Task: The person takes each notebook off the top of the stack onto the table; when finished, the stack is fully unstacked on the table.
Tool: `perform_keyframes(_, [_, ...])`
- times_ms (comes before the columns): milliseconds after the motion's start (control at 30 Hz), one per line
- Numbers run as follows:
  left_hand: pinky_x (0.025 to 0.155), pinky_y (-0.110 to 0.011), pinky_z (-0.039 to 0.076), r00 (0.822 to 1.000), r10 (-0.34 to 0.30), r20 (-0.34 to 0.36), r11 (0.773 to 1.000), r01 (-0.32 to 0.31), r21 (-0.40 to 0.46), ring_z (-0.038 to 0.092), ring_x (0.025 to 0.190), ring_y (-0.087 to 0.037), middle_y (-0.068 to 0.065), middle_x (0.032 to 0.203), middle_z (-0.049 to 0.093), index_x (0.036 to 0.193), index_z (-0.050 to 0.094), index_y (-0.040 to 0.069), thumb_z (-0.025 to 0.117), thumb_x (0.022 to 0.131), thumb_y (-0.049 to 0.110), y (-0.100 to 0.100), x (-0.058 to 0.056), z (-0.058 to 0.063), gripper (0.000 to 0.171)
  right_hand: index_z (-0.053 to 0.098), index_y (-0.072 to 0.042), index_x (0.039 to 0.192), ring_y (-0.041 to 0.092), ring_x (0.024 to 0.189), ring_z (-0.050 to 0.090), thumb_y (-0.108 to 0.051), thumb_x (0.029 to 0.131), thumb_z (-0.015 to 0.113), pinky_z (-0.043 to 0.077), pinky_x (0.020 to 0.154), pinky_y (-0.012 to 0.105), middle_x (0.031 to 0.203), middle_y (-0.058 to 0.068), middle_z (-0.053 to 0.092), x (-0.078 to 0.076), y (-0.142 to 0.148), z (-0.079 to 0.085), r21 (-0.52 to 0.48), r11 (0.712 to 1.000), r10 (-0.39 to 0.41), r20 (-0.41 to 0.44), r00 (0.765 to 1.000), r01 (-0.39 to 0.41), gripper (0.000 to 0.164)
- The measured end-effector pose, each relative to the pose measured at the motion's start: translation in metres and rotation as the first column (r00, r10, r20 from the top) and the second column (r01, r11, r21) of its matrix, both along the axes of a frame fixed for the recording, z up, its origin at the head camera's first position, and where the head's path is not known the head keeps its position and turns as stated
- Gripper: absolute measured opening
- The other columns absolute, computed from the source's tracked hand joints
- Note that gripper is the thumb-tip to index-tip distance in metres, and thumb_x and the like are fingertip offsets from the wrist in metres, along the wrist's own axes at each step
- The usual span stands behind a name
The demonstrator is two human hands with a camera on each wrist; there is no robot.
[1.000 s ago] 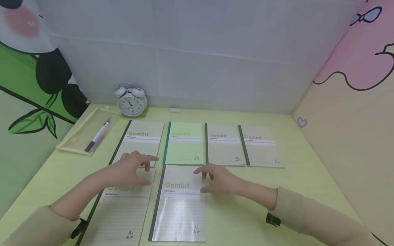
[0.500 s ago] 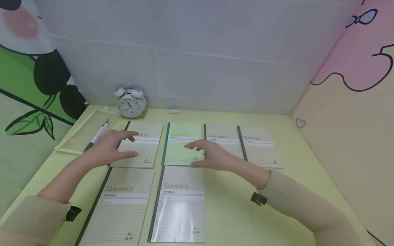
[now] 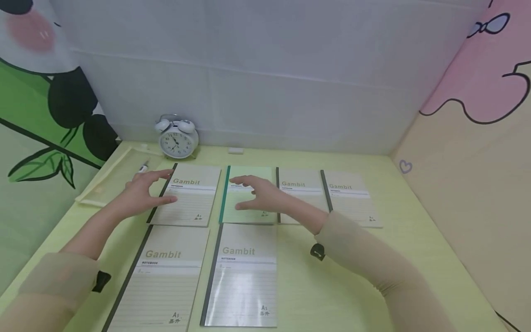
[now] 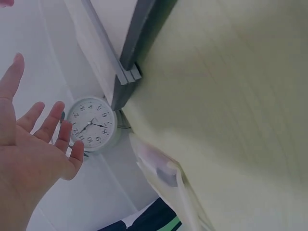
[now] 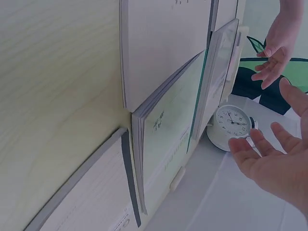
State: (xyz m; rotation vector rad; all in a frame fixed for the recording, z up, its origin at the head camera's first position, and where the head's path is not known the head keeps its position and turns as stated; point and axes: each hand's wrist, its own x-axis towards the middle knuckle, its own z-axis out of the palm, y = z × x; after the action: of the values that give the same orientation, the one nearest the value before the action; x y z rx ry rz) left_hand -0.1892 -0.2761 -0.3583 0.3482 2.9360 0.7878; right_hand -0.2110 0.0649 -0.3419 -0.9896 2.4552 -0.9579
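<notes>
My left hand (image 3: 141, 196) hovers with spread, relaxed fingers over the left edge of a pale, dark-spined notebook (image 3: 191, 207) in the back row. My right hand (image 3: 265, 196) hangs, thumb and fingers apart, over a green notebook (image 3: 249, 216) just right of it. Neither hand holds anything. The right wrist view shows the green notebook (image 5: 178, 120) from the side, looking several layers thick. Two more pale notebooks, one (image 3: 304, 180) beside the green one and another (image 3: 350, 207) at the right end, complete that row. In front lie a left notebook (image 3: 166, 286) and a glossy right notebook (image 3: 244, 286).
A white twin-bell alarm clock (image 3: 178, 143) stands at the back left. Beside it lies a see-through zip pouch (image 3: 103, 189), with a pen (image 3: 144, 167) partly hidden by my left hand. A small white block (image 3: 236, 151) lies near the back wall (image 3: 265, 106).
Both hands have moved up from the front notebooks to over the back row, the left hand shifting left, the right hand also drifting left. The notebooks stay where they were.
</notes>
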Motion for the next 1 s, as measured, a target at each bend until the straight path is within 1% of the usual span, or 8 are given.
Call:
perform_keyframes(200, [0.093, -0.071, 0.016, 0.999, 0.034, 0.031, 0.999, -0.034, -0.009, 0.021, 0.127, -0.052, -0.027, 0.139, 0.039, 0.147, 0.030, 0.008, 0.071, 0.078, 0.050, -0.014, -0.013, -0.020, 0.090, 0.035, -0.018, 0.146, 0.023, 0.134, 0.037, -0.031, 0.084, 0.072, 0.040, 0.103, 0.035, 0.148, -0.002, 0.037, -0.008, -0.024, -0.016, 0.022, 1.000, 0.012, 0.021, 1.000, -0.012, 0.073])
perform_keyframes(267, [0.092, -0.071, 0.015, 0.998, 0.037, 0.044, 0.999, -0.036, -0.018, 0.020, 0.127, -0.054, -0.029, 0.139, 0.038, 0.147, 0.028, 0.007, 0.072, 0.078, 0.050, -0.018, -0.016, -0.025, 0.093, 0.035, -0.020, 0.146, 0.022, 0.134, 0.037, -0.033, 0.084, 0.072, 0.040, 0.103, 0.034, 0.149, -0.003, 0.037, -0.011, -0.032, -0.022, 0.044, 0.999, 0.007, 0.018, 1.000, -0.008, 0.074])
perform_keyframes(400, [0.093, -0.072, 0.014, 0.996, 0.039, 0.084, 0.999, -0.036, -0.032, 0.021, 0.128, -0.052, -0.028, 0.139, 0.038, 0.148, 0.025, 0.006, 0.071, 0.076, 0.055, -0.025, -0.020, -0.034, 0.098, 0.034, -0.021, 0.147, 0.021, 0.134, 0.038, -0.034, 0.084, 0.071, 0.038, 0.105, 0.034, 0.149, 0.000, 0.037, -0.016, -0.047, -0.032, 0.075, 0.997, -0.002, 0.012, 1.000, 0.001, 0.074])
perform_keyframes(533, [0.094, -0.074, 0.013, 0.992, 0.029, 0.122, 0.999, -0.024, -0.041, 0.022, 0.130, -0.050, -0.027, 0.138, 0.038, 0.148, 0.023, 0.003, 0.071, 0.074, 0.058, -0.029, -0.025, -0.041, 0.105, 0.034, -0.021, 0.146, 0.019, 0.134, 0.038, -0.034, 0.084, 0.071, 0.035, 0.107, 0.033, 0.148, 0.001, 0.039, -0.021, -0.057, -0.040, 0.083, 0.997, -0.012, 0.004, 1.000, 0.012, 0.074])
perform_keyframes(600, [0.094, -0.073, 0.014, 0.991, 0.024, 0.131, 0.999, -0.019, -0.043, 0.022, 0.130, -0.050, -0.027, 0.137, 0.038, 0.148, 0.022, 0.001, 0.072, 0.073, 0.058, -0.031, -0.027, -0.043, 0.107, 0.035, -0.021, 0.146, 0.018, 0.134, 0.038, -0.034, 0.084, 0.071, 0.034, 0.107, 0.033, 0.147, 0.001, 0.040, -0.023, -0.062, -0.042, 0.079, 0.997, -0.010, 0.001, 1.000, 0.009, 0.073])
perform_keyframes(700, [0.095, -0.069, 0.019, 0.991, 0.016, 0.135, 0.999, -0.009, -0.051, 0.026, 0.127, -0.048, -0.028, 0.134, 0.039, 0.147, 0.023, -0.002, 0.073, 0.072, 0.058, -0.034, -0.029, -0.047, 0.108, 0.035, -0.020, 0.146, 0.019, 0.133, 0.039, -0.034, 0.084, 0.071, 0.034, 0.107, 0.032, 0.146, 0.003, 0.041, -0.025, -0.067, -0.046, 0.077, 0.997, -0.003, 0.013, 1.000, 0.002, 0.073])
perform_keyframes(833, [0.097, -0.063, 0.028, 0.993, -0.009, 0.120, 0.998, 0.017, -0.068, 0.034, 0.121, -0.044, -0.028, 0.130, 0.044, 0.144, 0.027, -0.006, 0.072, 0.071, 0.061, -0.037, -0.034, -0.052, 0.109, 0.036, -0.020, 0.146, 0.020, 0.132, 0.040, -0.034, 0.084, 0.071, 0.034, 0.107, 0.032, 0.144, 0.006, 0.044, -0.028, -0.072, -0.051, 0.100, 0.995, -0.008, 0.036, 0.999, 0.004, 0.073])
perform_keyframes(1000, [0.097, -0.060, 0.031, 0.993, -0.025, 0.118, 0.996, 0.034, -0.077, 0.040, 0.116, -0.042, -0.028, 0.128, 0.046, 0.142, 0.031, -0.009, 0.072, 0.070, 0.062, -0.037, -0.039, -0.055, 0.109, 0.037, -0.016, 0.145, 0.021, 0.135, 0.037, -0.031, 0.084, 0.072, 0.032, 0.109, 0.032, 0.146, 0.006, 0.042, -0.032, -0.076, -0.054, 0.122, 0.992, -0.038, 0.033, 0.999, 0.033, 0.072])
